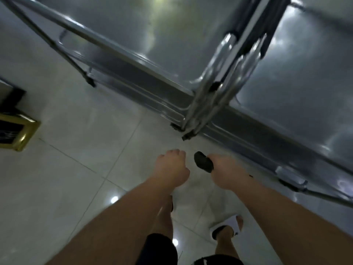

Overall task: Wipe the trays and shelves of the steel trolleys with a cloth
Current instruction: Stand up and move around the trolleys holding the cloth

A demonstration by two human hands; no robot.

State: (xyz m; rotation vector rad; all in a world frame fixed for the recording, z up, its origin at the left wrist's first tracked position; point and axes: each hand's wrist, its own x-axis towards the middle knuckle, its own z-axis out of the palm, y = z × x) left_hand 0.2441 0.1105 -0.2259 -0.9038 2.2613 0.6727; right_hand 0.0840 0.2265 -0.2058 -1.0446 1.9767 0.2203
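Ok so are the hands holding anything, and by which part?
The right hand grips a dark bunched cloth by one end; the rest sticks out. The left hand is curled, holding nothing.

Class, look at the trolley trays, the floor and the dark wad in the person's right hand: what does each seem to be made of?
The grey trolley trays look like brushed steel: dull sheen with smeared light glare. The pale floor seems glazed tile: thin joint lines and sharp lamp reflections. The dark crumpled wad in the right hand is probably cloth, soft-edged and matt, though blur leaves that open.
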